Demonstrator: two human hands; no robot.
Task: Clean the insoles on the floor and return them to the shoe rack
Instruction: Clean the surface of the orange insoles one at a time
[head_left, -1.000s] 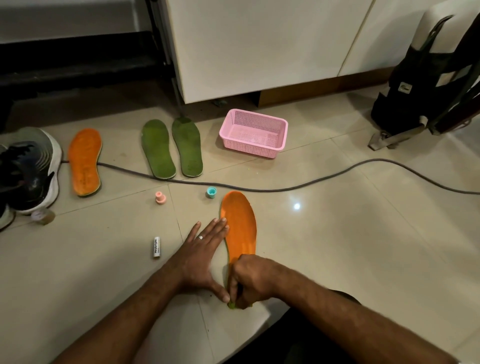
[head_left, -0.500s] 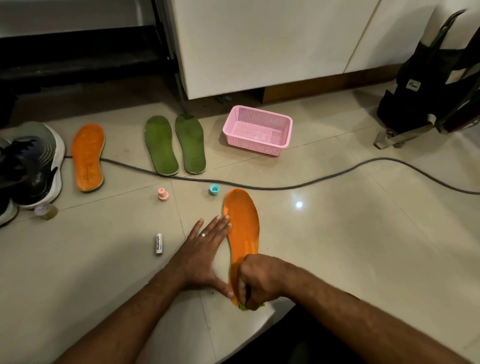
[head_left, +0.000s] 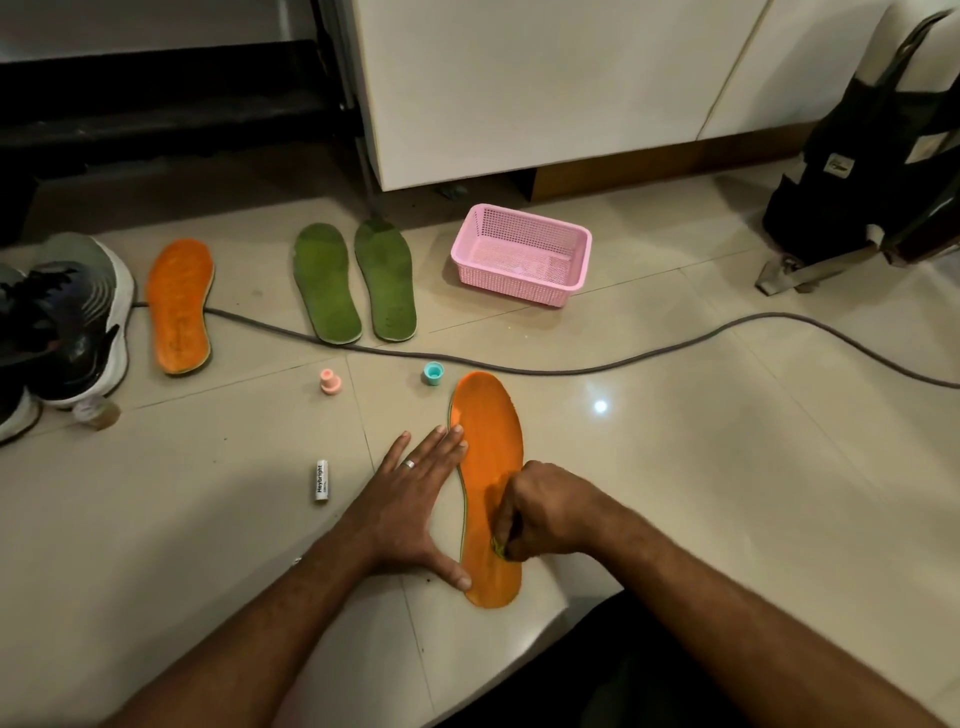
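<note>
Right now the orange insole lies flat on the pale tiled floor in the near middle, its long axis running near to far, rounded toe at the far end beside a teal cap, heel nearest the person. Its top is bright orange with a thin green edge showing along the left side. The left hand is spread flat, fingers straight, fingertips and thumb touching the insole's left edge. The right hand sits on the heel half, fingers curled round a small yellow-green item, too hidden to identify. Farther off lie another orange insole and two green insoles, all pointing the same way.
</note>
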